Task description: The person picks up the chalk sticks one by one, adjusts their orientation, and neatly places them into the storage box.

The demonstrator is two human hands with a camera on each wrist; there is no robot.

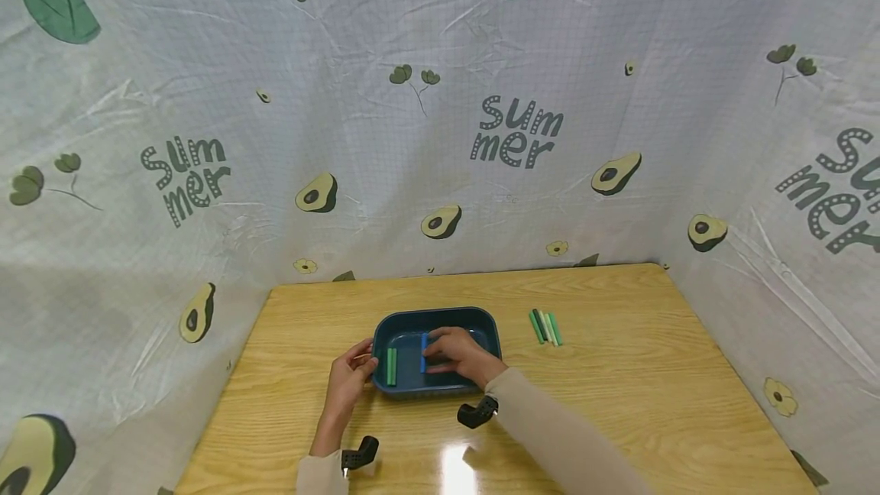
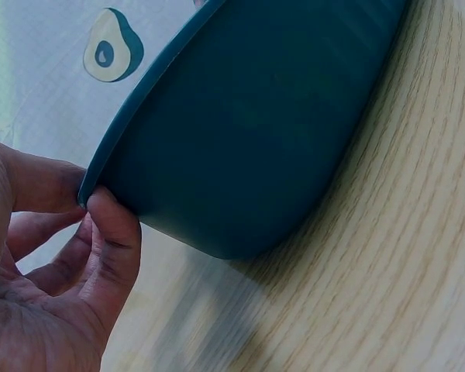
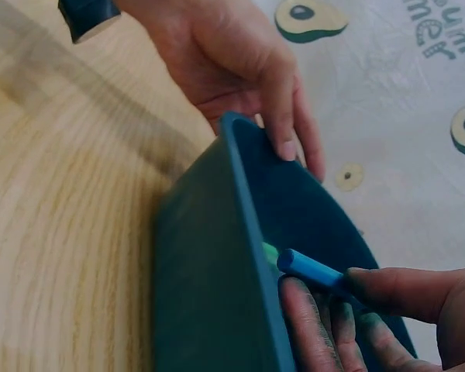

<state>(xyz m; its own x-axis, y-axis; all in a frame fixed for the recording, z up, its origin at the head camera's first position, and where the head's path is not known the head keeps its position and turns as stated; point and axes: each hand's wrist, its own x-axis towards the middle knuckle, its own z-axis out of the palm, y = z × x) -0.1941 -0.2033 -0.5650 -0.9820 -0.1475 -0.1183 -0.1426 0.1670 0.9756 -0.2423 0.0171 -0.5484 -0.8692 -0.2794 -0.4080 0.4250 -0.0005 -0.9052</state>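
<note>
A dark teal tray (image 1: 409,380) with raised walls stands on the wooden table. My left hand (image 1: 346,379) pinches its left rim between thumb and fingers, as the left wrist view shows up close at the tray wall (image 2: 240,132). Reaching in over the right side, my right hand (image 1: 464,354) holds a slim blue stick (image 3: 314,271), chalk-like in look, between thumb and fingers. In the head view the blue stick (image 1: 423,354) points away from me, near the tray's middle. Two light green sticks (image 1: 392,367) lie side by side inside, along the left wall.
Right of the tray, several green, dark and pale sticks (image 1: 545,327) lie in a row on the table (image 1: 619,373). A white sheet (image 1: 371,143) printed with avocados hangs behind and at both sides. Black wrist cameras (image 1: 477,412) sit on both wrists.
</note>
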